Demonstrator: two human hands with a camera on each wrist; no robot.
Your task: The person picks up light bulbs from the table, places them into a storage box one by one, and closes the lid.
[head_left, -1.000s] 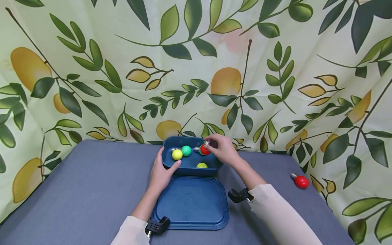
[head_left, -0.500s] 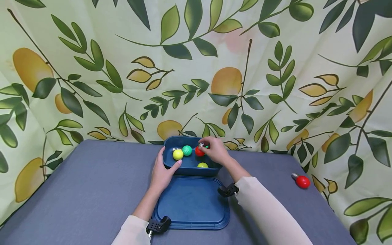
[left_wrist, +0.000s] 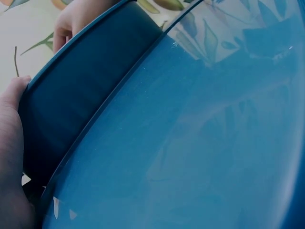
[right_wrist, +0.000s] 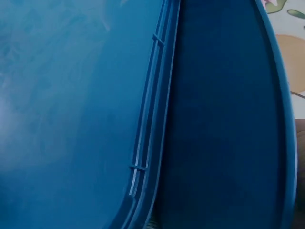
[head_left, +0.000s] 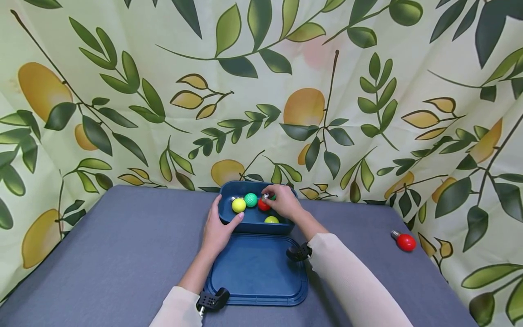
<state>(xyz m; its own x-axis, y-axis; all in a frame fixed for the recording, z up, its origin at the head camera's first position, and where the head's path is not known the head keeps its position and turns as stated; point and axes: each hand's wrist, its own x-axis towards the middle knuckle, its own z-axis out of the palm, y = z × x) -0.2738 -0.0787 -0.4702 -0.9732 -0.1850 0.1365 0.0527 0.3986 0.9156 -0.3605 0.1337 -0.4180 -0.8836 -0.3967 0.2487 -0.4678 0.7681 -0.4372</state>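
Note:
At the left end of a dark blue plastic box [head_left: 253, 228] my left hand [head_left: 216, 231] grips it, thumb over the front rim and fingers along the side. In the left wrist view that thumb lies at the box's rim. My right hand [head_left: 283, 202] reaches into the box and pinches a red light bulb [head_left: 263, 205] by its silver base, the base pointing up. Left of it lie a green textured bulb [head_left: 251, 200] and a yellow bulb [head_left: 239, 205]. Another yellow bulb [head_left: 271, 220] shows partly behind the front wall. My right hand hides the box's right end.
A blue lid [head_left: 258, 272] lies flat on the grey tabletop [head_left: 122, 254], right in front of the box. One more red bulb [head_left: 406, 242] rests far right near the table's edge. A leaf-and-fruit patterned cloth [head_left: 253, 91] hangs behind the table.
My right hand has moved left and slightly down inside the box with the red bulb. My left hand stays on the box.

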